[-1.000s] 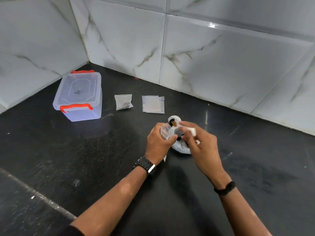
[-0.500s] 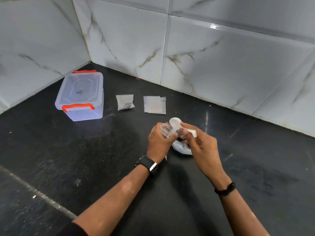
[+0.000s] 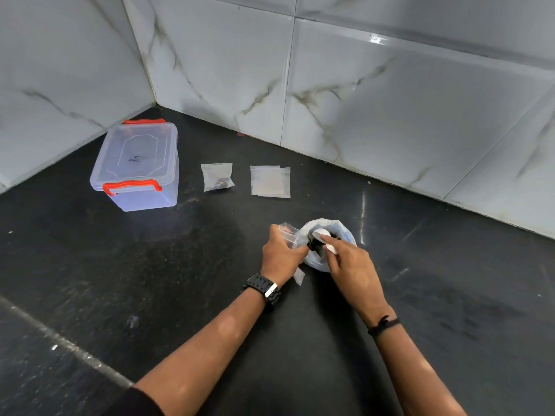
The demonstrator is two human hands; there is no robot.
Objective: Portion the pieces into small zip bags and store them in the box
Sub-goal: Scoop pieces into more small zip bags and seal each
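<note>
My left hand [image 3: 280, 255] grips a small clear zip bag [image 3: 289, 235] at the counter's middle. My right hand [image 3: 350, 267] holds a white spoon [image 3: 324, 239] whose bowl dips into a large plastic bag [image 3: 341, 232] of dark pieces [image 3: 313, 244]. A filled small zip bag [image 3: 217, 177] lies farther back, with a little stack of flat empty zip bags [image 3: 270, 181] to its right. The clear storage box [image 3: 138, 165] with red latches stands shut at the back left.
The black stone counter [image 3: 150, 280] meets marble-tiled walls [image 3: 375, 109] in a corner behind the box. A pale seam [image 3: 60, 343] crosses the counter's near left.
The spoon has gone down from above the small bag's mouth into the large bag. My left hand still holds the small bag in the same place.
</note>
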